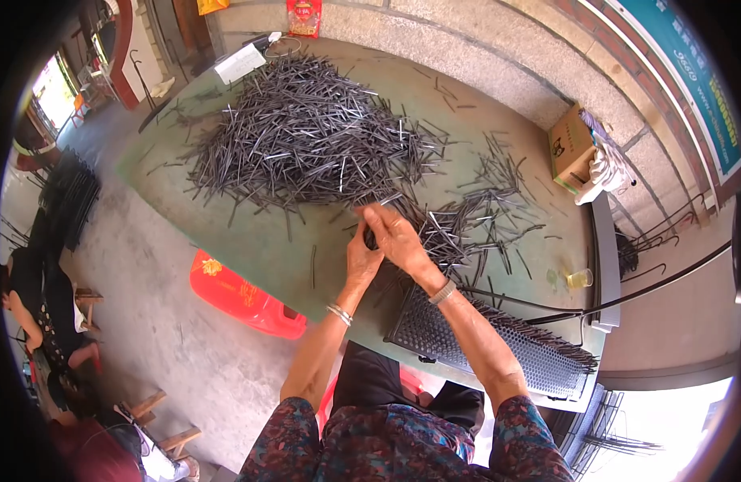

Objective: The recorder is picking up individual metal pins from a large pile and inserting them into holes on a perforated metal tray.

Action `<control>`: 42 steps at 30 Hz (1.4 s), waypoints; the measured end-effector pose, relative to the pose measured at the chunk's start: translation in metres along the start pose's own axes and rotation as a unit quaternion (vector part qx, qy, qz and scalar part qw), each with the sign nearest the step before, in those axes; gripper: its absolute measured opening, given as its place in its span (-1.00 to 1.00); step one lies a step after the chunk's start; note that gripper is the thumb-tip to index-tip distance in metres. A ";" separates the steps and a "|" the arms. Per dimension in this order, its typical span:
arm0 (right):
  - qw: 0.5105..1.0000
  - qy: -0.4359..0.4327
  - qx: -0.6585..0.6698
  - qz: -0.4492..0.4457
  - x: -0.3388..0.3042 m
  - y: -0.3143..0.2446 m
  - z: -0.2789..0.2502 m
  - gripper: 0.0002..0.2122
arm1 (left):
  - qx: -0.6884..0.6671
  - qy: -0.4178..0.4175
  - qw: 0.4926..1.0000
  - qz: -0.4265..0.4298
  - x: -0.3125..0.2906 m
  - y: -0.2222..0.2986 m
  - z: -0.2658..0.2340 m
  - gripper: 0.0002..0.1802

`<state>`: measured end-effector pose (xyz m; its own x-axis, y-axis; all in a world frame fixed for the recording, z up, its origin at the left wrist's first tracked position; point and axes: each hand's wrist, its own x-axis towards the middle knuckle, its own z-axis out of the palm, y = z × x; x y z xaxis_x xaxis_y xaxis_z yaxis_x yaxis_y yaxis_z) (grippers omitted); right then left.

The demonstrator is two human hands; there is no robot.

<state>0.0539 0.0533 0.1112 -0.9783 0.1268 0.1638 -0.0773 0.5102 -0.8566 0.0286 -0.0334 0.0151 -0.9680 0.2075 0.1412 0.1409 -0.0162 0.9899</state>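
A large heap of thin dark sticks (298, 120) lies on the green tabletop (262, 233), and a smaller spread of them (483, 225) lies to its right. At the heap's near edge my two hands meet. My left hand (362, 259) has its fingers curled upward, with a bracelet on the wrist. Over it my right hand (395, 237) bends its fingers against the left one's. Dark stick ends show between the palms, though the fingers hide most of them. Below my right forearm stands a long black perforated rack (475, 341), with rows of sticks along its far side.
A cardboard box (570, 149) holding white cloth stands at the back right, near a small cup of yellowish liquid (579, 279). A red plastic container (242, 293) is beside the table's left edge. A curved black rod (668, 283) crosses the right side. Another person (45, 321) sits at far left.
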 end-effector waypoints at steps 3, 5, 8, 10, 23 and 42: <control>0.999 0.018 -0.029 -0.034 -0.004 0.005 0.001 -0.70 | 0.009 -0.051 0.996 -0.073 0.005 0.018 -0.003 -0.37; 0.999 0.024 -0.017 -0.015 -0.005 -0.004 0.000 -0.70 | 0.006 -0.064 0.994 -0.091 0.004 0.016 -0.006 -0.38; 0.991 0.088 -0.101 -0.029 -0.009 0.003 0.003 -0.71 | -0.020 -0.044 0.999 -0.006 -0.006 0.004 -0.005 -0.42; 0.996 0.061 -0.052 -0.025 -0.008 0.018 0.007 -0.71 | 0.011 -0.023 1.000 0.015 -0.008 -0.001 -0.004 -0.47; 0.998 0.044 0.038 -0.033 -0.012 0.013 0.001 -0.59 | 0.022 0.007 0.999 0.025 -0.023 0.011 -0.009 -0.56; 0.992 0.046 0.101 0.057 -0.033 0.015 -0.029 -0.75 | -0.421 0.066 0.871 -0.244 0.006 0.011 -0.006 -0.82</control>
<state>0.0910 0.0814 0.1069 -0.9621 0.2553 0.0957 -0.0126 0.3090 -0.9510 0.0235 -0.0386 0.0270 -0.8935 0.2771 -0.3535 -0.4421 -0.6810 0.5837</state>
